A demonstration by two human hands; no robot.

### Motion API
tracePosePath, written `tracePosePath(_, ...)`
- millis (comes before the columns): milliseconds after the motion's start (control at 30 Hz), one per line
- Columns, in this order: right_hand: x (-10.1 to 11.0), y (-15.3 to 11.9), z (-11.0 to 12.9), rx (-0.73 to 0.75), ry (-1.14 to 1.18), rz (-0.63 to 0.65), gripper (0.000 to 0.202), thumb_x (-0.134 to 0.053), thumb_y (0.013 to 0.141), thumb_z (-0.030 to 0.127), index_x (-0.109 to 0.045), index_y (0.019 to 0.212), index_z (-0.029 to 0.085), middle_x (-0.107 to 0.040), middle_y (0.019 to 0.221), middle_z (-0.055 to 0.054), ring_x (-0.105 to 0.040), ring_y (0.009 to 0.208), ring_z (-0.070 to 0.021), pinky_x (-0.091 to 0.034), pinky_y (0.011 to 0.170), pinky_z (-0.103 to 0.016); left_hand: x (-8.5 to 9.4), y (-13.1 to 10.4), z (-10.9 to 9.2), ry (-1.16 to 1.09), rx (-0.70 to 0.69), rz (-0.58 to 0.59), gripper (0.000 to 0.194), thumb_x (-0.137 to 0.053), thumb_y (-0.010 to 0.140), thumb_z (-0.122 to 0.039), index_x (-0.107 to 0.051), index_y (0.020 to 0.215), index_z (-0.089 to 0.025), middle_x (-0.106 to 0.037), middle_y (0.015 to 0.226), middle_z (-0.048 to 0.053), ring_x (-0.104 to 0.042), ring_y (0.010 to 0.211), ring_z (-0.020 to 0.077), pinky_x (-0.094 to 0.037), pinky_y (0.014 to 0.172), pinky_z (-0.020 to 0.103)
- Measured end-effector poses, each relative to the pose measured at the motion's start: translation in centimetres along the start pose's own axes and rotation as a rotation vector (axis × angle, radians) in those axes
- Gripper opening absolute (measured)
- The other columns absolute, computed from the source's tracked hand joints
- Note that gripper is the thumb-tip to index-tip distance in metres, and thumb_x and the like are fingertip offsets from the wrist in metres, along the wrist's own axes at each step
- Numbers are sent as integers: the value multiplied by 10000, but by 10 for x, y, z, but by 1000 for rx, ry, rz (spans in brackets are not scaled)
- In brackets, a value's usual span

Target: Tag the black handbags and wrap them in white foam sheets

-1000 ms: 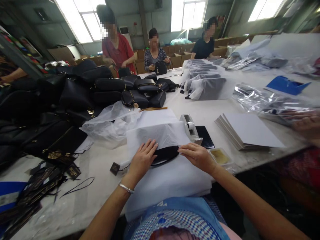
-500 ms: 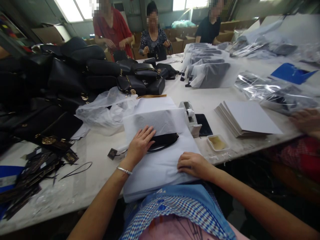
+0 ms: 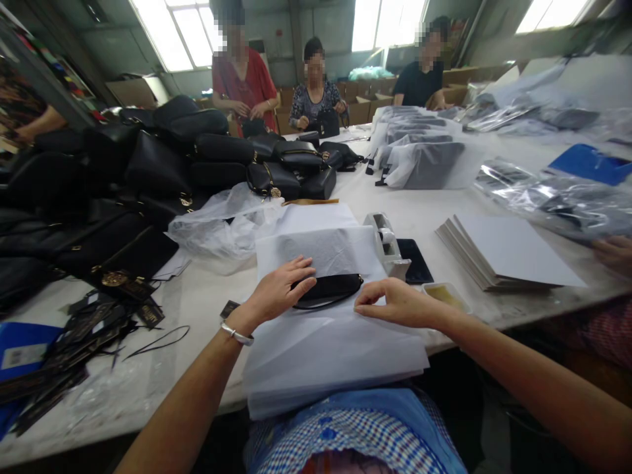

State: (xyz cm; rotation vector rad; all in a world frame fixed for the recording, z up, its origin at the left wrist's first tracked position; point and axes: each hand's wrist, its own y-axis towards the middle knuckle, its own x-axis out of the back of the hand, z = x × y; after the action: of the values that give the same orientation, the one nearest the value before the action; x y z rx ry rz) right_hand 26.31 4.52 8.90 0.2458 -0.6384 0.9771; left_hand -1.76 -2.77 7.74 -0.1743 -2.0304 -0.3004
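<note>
A black handbag [image 3: 336, 288] lies partly wrapped on a pile of thin white paper sheets [image 3: 326, 355] in front of me. Over its far part lies a flap of white tissue paper [image 3: 320, 252]. My left hand [image 3: 281, 289] rests flat on this flap and the bag's left end, fingers stretched out. With thumb and forefinger together, my right hand [image 3: 390, 303] pinches the edge of the near tissue paper, just right of the bag. A dark hang tag [image 3: 230, 309] sticks out left of my left wrist.
Black handbags [image 3: 162, 164] are heaped at the left, with loose tags [image 3: 93, 322] before them. A tape dispenser [image 3: 388, 243], a small dish [image 3: 447, 296] and grey boards [image 3: 513, 250] stand to the right. Wrapped bags [image 3: 419, 158] line up farther back. Three co-workers stand or sit across the table.
My right hand has moved up toward the bag and closed into a pinch, and the near paper's edge has shifted. My left hand stays on the flap. The camera view has tilted up.
</note>
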Motion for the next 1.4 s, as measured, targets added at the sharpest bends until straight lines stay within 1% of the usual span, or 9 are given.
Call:
tracePosePath(133, 17, 25, -2, -52, 46, -35, 313, -632, 845, 457, -765, 862, 174, -750, 792, -26, -663, 725, -185, -495, 654, -273, 30, 8, -8, 3, 1, 190, 543, -250, 1030, -541, -649, 1279, -269, -518, 1487, 27, -412, 1422, 221, -365, 1150, 390)
tracePosePath(233, 30, 47, -7, -44, 58, -67, 355, -650, 819, 492, -764, 856, 158, -750, 791, -34, -664, 743, -196, -495, 658, -276, 43, 16, -13, 69, -54, 268, 504, -401, 969, -606, -678, 1217, -265, -566, 1445, 43, -487, 1369, 253, -426, 1088, 370)
tracePosePath(333, 42, 62, -8, -51, 33, -82, 351, -652, 816, 490, -759, 830, 156, -744, 776, -30, -661, 736, -193, -493, 657, -273, 42, 24, -17, 151, -53, 204, 409, -645, 846, -543, -714, 1081, -216, -669, 1308, 100, -617, 1217, 297, -494, 972, 346)
tracePosePath(500, 41, 55, 7, 23, -257, -307, 367, -546, 929, 489, -731, 1049, 195, -752, 1003, -62, -690, 868, -218, -523, 776, -334, 29, 33, -17, 212, -3, 81, 179, -548, 918, -265, -713, 928, -196, -763, 889, 85, -722, 861, 244, -513, 768, 298)
tracePosePath(633, 20, 52, 13, 223, -588, -376, 568, -713, 835, 492, -584, 1317, 221, -650, 1297, -118, -624, 1153, -300, -483, 974, -456, 23, 34, -12, 229, 5, 39, 158, -545, 921, -228, -700, 898, -216, -754, 846, 56, -717, 804, 219, -502, 723, 271)
tracePosePath(800, 10, 77, -6, 324, -734, -359, 50, -718, 844, 192, -692, 882, 211, -703, 1200, -66, -655, 1085, -256, -443, 1033, -459, 16, 32, -5, 260, 14, 5, 138, -559, 920, -190, -683, 869, -222, -760, 957, 61, -723, 849, 212, -513, 752, 268)
tracePosePath(900, 10, 88, -19, 317, -694, -384, 42, -705, 862, 197, -683, 895, 211, -729, 1138, -48, -675, 1012, -230, -496, 952, -387, 12, 30, 0, 288, 26, -21, 128, -562, 919, -168, -674, 890, -223, -753, 1052, 75, -724, 903, 220, -520, 771, 279)
tracePosePath(1267, 9, 99, -37, 191, -612, -455, 87, -681, 903, 274, -706, 982, 247, -759, 988, -8, -703, 925, -212, -501, 813, -306, 10, 39, 12, 356, 96, -84, 127, -550, 956, -234, -677, 953, -230, -764, 824, 48, -728, 752, 228, -465, 621, 262)
tracePosePath(1400, 7, 102, -37, 143, -603, -481, 113, -662, 920, 337, -709, 953, 240, -751, 943, -15, -697, 878, -208, -479, 764, -289, 5, 44, 17, 356, 110, -134, 265, -589, 953, -259, -632, 1214, -255, -777, 919, 50, -740, 822, 234, -490, 655, 271)
